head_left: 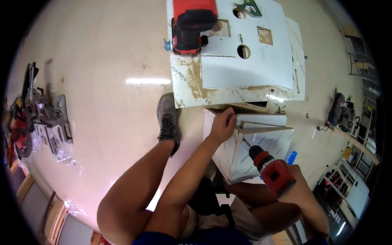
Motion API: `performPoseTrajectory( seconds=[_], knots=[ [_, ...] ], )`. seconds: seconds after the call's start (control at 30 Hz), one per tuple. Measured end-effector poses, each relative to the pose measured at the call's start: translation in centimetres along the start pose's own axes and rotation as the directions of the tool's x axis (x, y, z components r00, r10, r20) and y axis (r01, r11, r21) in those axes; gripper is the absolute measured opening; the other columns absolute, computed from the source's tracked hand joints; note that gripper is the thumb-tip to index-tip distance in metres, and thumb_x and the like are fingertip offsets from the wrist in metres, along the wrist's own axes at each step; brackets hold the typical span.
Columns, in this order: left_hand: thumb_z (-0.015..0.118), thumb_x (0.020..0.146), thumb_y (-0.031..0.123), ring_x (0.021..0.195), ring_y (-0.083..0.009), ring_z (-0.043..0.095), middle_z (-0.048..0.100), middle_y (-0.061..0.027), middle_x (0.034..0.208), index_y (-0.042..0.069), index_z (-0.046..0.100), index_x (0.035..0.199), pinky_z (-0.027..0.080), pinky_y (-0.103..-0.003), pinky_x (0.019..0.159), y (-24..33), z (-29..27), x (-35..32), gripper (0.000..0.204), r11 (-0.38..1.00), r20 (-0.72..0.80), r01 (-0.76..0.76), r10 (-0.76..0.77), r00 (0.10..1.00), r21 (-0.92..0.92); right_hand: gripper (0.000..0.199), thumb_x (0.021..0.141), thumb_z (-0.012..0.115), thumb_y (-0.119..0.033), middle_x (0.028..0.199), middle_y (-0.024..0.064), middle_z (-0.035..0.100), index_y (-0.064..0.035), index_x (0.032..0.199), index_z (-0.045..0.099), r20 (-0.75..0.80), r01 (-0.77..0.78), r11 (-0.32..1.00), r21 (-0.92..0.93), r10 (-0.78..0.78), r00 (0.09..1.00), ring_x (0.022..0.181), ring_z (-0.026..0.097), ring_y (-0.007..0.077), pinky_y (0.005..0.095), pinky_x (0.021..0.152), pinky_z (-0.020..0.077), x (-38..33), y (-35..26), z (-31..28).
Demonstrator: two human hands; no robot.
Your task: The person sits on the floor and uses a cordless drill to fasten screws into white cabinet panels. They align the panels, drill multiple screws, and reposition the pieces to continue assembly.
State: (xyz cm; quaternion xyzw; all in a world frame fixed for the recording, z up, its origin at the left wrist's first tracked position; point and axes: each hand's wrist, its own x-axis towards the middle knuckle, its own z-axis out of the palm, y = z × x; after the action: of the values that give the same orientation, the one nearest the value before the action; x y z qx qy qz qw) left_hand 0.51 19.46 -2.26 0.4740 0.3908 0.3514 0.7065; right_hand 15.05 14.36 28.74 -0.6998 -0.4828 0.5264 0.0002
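Our right hand (295, 181) is wrapped firmly around the grip of a red cordless drill (277, 176), its drill bit (246, 141) pointing up and left toward our left hand (223, 125). That left hand has its fingers curled at the top edge of the white-faced box (271, 143); we cannot tell whether it also pinches something small. The box stands between our hands, just in front of our knees, and we cannot be sure the bit touches it.

To drive well, we should square the bit to the face, since a slant here would probably make it skate or break out near the edge. We want the left hand bracing firmly, with fingertips off the bit's line, and pressure from the right kept steady and slow at first. The cut-out white panel (265, 75) lies beyond our left hand, so we should avoid shoving the box against it.
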Motion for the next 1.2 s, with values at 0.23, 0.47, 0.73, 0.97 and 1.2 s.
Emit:
performPoseTrajectory(
  seconds=[0.23, 0.47, 0.73, 0.97, 1.2],
  knots=[
    [0.059, 0.091, 0.012, 0.056, -0.0403, 0.055, 0.054, -0.0174, 0.061, 0.003, 0.05, 0.083, 0.042, -0.045, 0.053, 0.4, -0.1, 0.3, 0.015, 0.993, -0.026, -0.066, 0.069, 0.997, 0.099, 0.046, 0.067, 0.081, -0.009, 0.091, 0.0157, 0.069, 0.0004, 0.108, 0.063, 0.053, 0.06, 0.992, -0.111, -0.054, 0.997, 0.075, 0.07, 0.0324, 0.0351, 0.069, 0.0543, -0.1, 1.0, 0.0],
    [0.054, 0.091, 0.01, 0.056, -0.0396, 0.053, 0.05, -0.018, 0.061, 0.004, 0.049, 0.083, 0.041, -0.044, 0.053, -0.1, 0.1, 0.4, 0.011, 0.983, -0.036, -0.127, 0.133, 0.991, 0.13, 0.046, 0.064, 0.081, -0.009, 0.089, 0.0136, 0.068, 0.0013, 0.106, 0.064, 0.096, 0.226, 0.934, -0.275, -0.208, 0.974, 0.072, 0.069, 0.0291, 0.0335, 0.067, 0.0532, -0.2, 2.2, -0.3],
    [0.06, 0.087, 0.012, 0.057, -0.0424, 0.055, 0.054, -0.0157, 0.058, 0.006, 0.051, 0.081, 0.043, -0.05, 0.056, -0.2, 0.3, 0.4, 0.012, 0.978, -0.066, -0.141, 0.153, 0.986, 0.15, 0.046, 0.065, 0.078, -0.015, 0.086, 0.0162, 0.067, 0.0018, 0.104, 0.063, 0.093, 0.086, 0.989, -0.121, -0.075, 0.993, 0.071, 0.068, 0.0293, 0.0347, 0.068, 0.0534, 0.8, 0.9, -1.0],
    [0.057, 0.087, 0.01, 0.058, -0.0436, 0.055, 0.054, -0.0182, 0.06, 0.005, 0.051, 0.081, 0.043, -0.05, 0.057, -0.4, 0.5, 0.5, 0.01, 0.976, -0.077, -0.143, 0.157, 0.985, 0.165, 0.05, 0.064, 0.079, -0.016, 0.082, 0.0147, 0.069, 0.0039, 0.107, 0.063, 0.044, 0.049, 0.98, -0.193, -0.041, 0.998, 0.064, 0.068, 0.0312, 0.0345, 0.063, 0.053, 1.5, -0.1, -0.7],
    [0.06, 0.084, 0.011, 0.059, -0.0424, 0.057, 0.057, -0.0147, 0.058, 0.007, 0.054, 0.081, 0.045, -0.05, 0.064, -0.7, 0.7, 0.6, 0.008, 0.98, -0.079, -0.116, 0.13, 0.988, 0.16, 0.041, 0.065, 0.08, -0.014, 0.089, 0.0153, 0.07, 0.0026, 0.1, 0.066, 0.08, 0.081, 0.962, -0.26, -0.063, 0.995, 0.067, 0.069, 0.0291, 0.0344, 0.063, 0.0537, 1.4, -0.3, -1.3]
  ],
)
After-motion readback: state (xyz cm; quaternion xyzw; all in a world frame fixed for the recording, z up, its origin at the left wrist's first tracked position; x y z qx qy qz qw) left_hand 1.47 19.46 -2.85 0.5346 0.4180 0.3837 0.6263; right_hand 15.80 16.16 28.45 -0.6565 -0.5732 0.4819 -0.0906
